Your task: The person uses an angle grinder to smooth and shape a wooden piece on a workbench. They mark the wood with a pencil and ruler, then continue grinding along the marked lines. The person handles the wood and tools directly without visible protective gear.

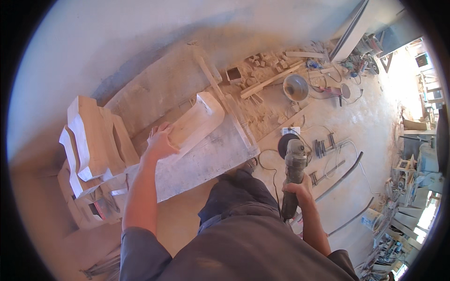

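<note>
A curved, pale carved wooden piece lies along the far edge of the dusty workbench. The left hand is laid flat and open on its near end, gripping nothing. The right hand is closed around the body of an angle grinder, held off the bench's right edge, disc away. The piece is judged stiff, fairly heavy and dust-slick; it is best held at its thick ends.

Left of the curved blank stacked blanks crowd in; right of it, bare counter, then clamps on the floor.
</note>
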A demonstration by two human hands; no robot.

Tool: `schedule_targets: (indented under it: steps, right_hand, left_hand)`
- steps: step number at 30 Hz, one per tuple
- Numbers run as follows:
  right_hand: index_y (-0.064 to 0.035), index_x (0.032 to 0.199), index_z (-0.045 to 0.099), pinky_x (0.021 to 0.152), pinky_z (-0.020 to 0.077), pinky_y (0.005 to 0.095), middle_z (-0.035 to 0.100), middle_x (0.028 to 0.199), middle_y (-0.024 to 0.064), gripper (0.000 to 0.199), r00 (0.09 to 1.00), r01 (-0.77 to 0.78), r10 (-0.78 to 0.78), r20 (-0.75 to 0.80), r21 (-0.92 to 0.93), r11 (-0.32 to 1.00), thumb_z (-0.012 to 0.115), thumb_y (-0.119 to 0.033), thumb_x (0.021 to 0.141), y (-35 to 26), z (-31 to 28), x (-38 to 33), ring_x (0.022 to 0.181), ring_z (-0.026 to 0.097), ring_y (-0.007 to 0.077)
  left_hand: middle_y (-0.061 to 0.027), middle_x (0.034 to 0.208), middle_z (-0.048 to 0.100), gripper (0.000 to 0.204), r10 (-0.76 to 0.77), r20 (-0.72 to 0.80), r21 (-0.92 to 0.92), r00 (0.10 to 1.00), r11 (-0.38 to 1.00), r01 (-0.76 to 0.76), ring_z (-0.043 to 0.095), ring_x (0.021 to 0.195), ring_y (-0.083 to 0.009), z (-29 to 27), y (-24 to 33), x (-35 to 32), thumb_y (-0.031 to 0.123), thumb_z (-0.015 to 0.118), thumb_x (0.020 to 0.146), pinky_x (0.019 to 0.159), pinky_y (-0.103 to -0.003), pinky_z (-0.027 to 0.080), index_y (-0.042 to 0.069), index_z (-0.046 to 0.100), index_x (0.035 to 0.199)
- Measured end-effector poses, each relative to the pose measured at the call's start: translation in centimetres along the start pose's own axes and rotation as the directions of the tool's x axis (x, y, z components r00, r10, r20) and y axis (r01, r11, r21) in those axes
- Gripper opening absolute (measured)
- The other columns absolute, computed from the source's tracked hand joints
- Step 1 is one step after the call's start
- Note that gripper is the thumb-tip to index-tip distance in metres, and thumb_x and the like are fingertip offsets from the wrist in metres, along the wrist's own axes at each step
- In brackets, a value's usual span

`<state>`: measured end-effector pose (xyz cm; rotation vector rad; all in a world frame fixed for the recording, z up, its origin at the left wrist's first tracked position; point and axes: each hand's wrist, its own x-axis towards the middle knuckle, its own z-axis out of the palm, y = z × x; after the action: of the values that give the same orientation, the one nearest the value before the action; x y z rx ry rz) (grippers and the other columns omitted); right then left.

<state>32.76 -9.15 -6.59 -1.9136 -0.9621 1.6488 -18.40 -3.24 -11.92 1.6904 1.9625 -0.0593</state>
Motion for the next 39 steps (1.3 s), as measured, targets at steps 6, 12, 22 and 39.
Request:
schedule_targets:
  steps: [6, 12, 22, 39]
  right_hand:
    - [0.0000, 0.108, 0.069, 0.076, 0.0538, 0.0343, 0.069, 0.088, 0.0056, 0.048, 1.000, 0.009, -0.010, -0.026, -0.034, 0.999, 0.080, -0.010, 0.063, 0.9, -2.2, -0.2, 0.079, 0.067, 0.0196]
    - [0.0003, 0.110, 0.069, 0.075, 0.0549, 0.0341, 0.069, 0.089, 0.0069, 0.050, 0.995, -0.036, 0.044, -0.088, 0.085, 0.996, 0.079, -0.009, 0.062, 3.4, -2.7, -2.9, 0.079, 0.068, 0.0197]
    - [-0.0002, 0.108, 0.070, 0.072, 0.0554, 0.0327, 0.070, 0.086, 0.0057, 0.050, 0.967, -0.103, 0.120, -0.226, 0.084, 0.991, 0.080, -0.011, 0.060, 4.5, 2.0, -7.7, 0.074, 0.068, 0.0179]
    - [0.0002, 0.103, 0.071, 0.070, 0.0557, 0.0350, 0.071, 0.086, 0.0096, 0.055, 0.991, -0.035, 0.077, -0.108, 0.345, 0.938, 0.084, -0.019, 0.053, 2.6, 11.4, -5.5, 0.074, 0.069, 0.0210]
  left_hand:
    - [-0.0183, 0.154, 0.058, 0.088, 0.014, 0.060, -0.029, 0.998, 1.000, -0.012, 0.056, 0.140, -0.0374, -1.4, -3.2, 4.8, 0.018, 0.086, 0.061, 0.118, -0.044, 0.045, 0.006, 0.064, 0.145]
    - [-0.0164, 0.142, 0.069, 0.085, -0.108, 0.079, -0.104, 0.991, 0.988, 0.116, 0.065, 0.131, -0.0346, -2.8, -0.9, 5.0, 0.020, 0.085, 0.067, 0.111, -0.039, 0.050, 0.003, 0.061, 0.147]
    - [-0.0260, 0.155, 0.048, 0.113, 0.047, -0.123, 0.269, 0.991, 0.963, -0.012, 0.046, 0.145, -0.0429, -1.6, 0.1, 6.4, 0.036, 0.091, 0.071, 0.121, -0.053, 0.037, 0.015, 0.035, 0.166]
    - [-0.0262, 0.136, 0.064, 0.099, 0.195, -0.436, 0.219, 0.878, 0.970, -0.107, 0.059, 0.128, -0.0444, -8.5, -10.6, 15.4, 0.029, 0.086, 0.075, 0.117, -0.052, 0.041, 0.004, 0.042, 0.160]
